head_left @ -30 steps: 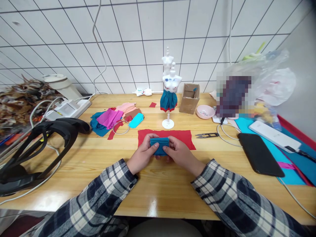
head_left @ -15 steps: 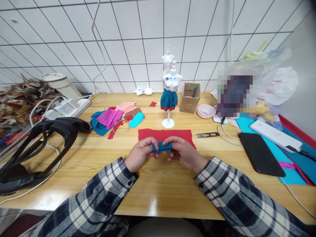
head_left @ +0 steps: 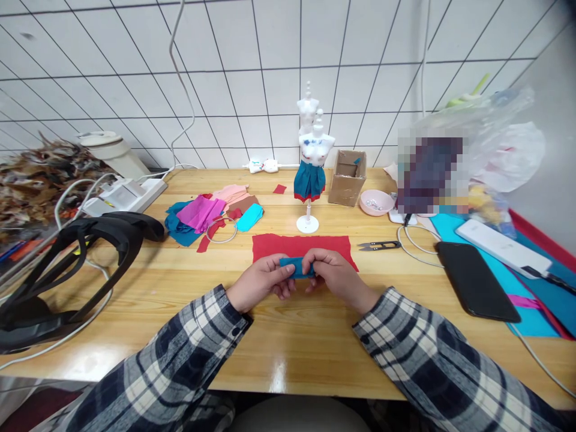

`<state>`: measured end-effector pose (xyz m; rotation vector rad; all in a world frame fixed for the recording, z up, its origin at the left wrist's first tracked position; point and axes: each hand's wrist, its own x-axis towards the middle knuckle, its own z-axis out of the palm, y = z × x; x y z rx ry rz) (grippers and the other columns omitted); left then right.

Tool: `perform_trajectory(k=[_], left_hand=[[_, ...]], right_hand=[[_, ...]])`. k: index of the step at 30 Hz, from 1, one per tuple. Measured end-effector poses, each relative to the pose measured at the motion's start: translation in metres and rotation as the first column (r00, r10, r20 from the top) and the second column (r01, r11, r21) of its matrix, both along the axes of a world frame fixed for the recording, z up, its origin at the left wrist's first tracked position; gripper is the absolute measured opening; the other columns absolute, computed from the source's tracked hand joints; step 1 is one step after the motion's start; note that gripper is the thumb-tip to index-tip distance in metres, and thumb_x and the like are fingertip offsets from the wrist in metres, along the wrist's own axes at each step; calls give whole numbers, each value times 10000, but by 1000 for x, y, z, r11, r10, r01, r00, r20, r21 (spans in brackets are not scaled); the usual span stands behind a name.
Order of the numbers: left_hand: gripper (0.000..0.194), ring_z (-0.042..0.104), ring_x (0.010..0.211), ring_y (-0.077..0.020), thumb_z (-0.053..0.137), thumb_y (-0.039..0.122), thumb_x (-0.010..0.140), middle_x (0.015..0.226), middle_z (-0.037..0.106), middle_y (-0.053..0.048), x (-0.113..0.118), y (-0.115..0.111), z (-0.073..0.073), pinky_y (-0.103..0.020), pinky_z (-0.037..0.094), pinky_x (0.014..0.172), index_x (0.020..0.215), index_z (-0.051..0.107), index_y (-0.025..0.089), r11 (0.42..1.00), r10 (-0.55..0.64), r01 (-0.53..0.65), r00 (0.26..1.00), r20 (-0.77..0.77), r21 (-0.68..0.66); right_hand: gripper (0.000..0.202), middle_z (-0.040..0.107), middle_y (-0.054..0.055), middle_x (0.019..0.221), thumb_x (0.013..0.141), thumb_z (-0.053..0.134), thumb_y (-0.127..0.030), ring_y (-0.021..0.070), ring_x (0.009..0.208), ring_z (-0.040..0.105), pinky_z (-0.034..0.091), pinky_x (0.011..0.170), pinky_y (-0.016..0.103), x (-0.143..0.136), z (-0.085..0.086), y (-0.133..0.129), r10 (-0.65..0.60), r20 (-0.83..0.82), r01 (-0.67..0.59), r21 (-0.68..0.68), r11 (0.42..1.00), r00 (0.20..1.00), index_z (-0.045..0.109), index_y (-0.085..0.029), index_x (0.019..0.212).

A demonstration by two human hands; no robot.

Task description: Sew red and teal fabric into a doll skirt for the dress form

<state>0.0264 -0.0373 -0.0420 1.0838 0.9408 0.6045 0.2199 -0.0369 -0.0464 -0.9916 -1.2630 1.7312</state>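
Both hands pinch a small folded strip of blue crepe paper or thin fabric (head_left: 297,268) above the table. My left hand (head_left: 261,281) has its thumb on the strip's front face, fingers curled behind. At the other end, my right hand (head_left: 335,275) grips it between thumb and fingers; those fingertips are partly hidden. Just beyond lies a flat red piece of the same sort of material (head_left: 288,245). Behind it stands a small white mannequin (head_left: 315,147) wearing a blue skirt (head_left: 309,180) with a red hem. Thread snips (head_left: 380,245) rest to the right of the red piece.
Coloured scraps (head_left: 202,215) and a ring (head_left: 222,230) lie at left, beside a black headset (head_left: 85,270) and a power strip (head_left: 128,197). A cardboard box (head_left: 347,178), pink bowl (head_left: 376,203), phone (head_left: 477,281) and white power bank (head_left: 503,246) are at right.
My left thumb has shifted onto the middle of the blue strip, uncovering its left end. My right fingers have bent more over the strip's right end.
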Motion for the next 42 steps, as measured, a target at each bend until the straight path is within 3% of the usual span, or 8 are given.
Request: perform_trajectory(k=[4, 13, 20, 24, 27, 33, 39, 42], left_hand=[[409, 578, 488, -90, 686, 526, 804, 640, 649, -3, 2, 2, -1, -199, 470, 483, 855, 553, 143, 988, 58, -51, 997, -45, 146], [327, 597, 536, -95, 663, 461, 835, 655, 645, 5, 2, 1, -1, -204, 479, 521, 861, 568, 149, 957, 85, -44, 988, -131, 287], [229, 553, 475, -80, 698, 334, 823, 613, 640, 18, 0, 0, 1, -175, 432, 467, 924, 569, 174, 984, 121, -144, 970, 211, 100], [244, 603, 551, -113, 668, 290, 792, 727, 659, -25, -7, 0, 1, -194, 462, 485, 991, 620, 157, 988, 110, -133, 966, 232, 84], [405, 637, 635, -155, 570, 436, 859, 885, 642, -40, -9, 0, 3, -208, 457, 444, 1196, 563, 211, 982, 113, -126, 989, 100, 141], [429, 516, 588, -119, 487, 550, 915, 653, 557, -1, -3, -1, 4, -224, 427, 553, 764, 594, 163, 926, -62, 167, 952, -299, 338], [372, 591, 748, -184, 630, 467, 849, 913, 677, -58, -7, -2, 3, -274, 461, 671, 1115, 643, 206, 800, 9, 253, 901, -433, 543], [293, 607, 806, -205, 593, 445, 881, 917, 699, -73, -5, -2, 2, -286, 471, 716, 1015, 697, 206, 811, 39, 203, 917, -398, 549]], right_hand=[[337, 583, -29, 791, 838, 549, -386, 143, 646, 617, 566, 497, 279, -2, 2, -4, -49, 25, 50, -68, 996, 999, 521, -262, 1150], [284, 605, -53, 655, 711, 735, -324, 105, 543, 592, 537, 538, 257, -3, -4, 1, -46, 37, 50, -110, 993, 998, 538, -199, 873], [274, 654, -22, 728, 678, 755, -295, 90, 577, 592, 531, 539, 223, -1, -2, 0, -55, -211, -10, -293, 956, 976, 641, -200, 909], [164, 620, -19, 694, 689, 718, -292, 94, 591, 583, 546, 562, 243, 0, -2, 1, -36, -129, 8, -210, 978, 991, 657, -176, 789], [75, 575, -32, 634, 731, 630, -246, 104, 568, 586, 543, 564, 259, -1, -4, 0, -6, 29, 8, -68, 998, 1000, 652, -177, 751], [203, 599, -6, 732, 751, 478, -103, 102, 565, 597, 507, 560, 250, -4, -6, -4, -7, 266, -73, 289, 954, 964, 660, -191, 736], [160, 562, -40, 674, 798, 526, -174, 95, 510, 557, 488, 497, 229, -1, -2, 0, 5, 175, -31, 143, 989, 984, 616, -211, 925], [262, 523, -75, 680, 807, 557, -207, 88, 473, 550, 487, 462, 221, -4, -6, -2, 32, 111, -42, 91, 995, 993, 504, -240, 1062]])
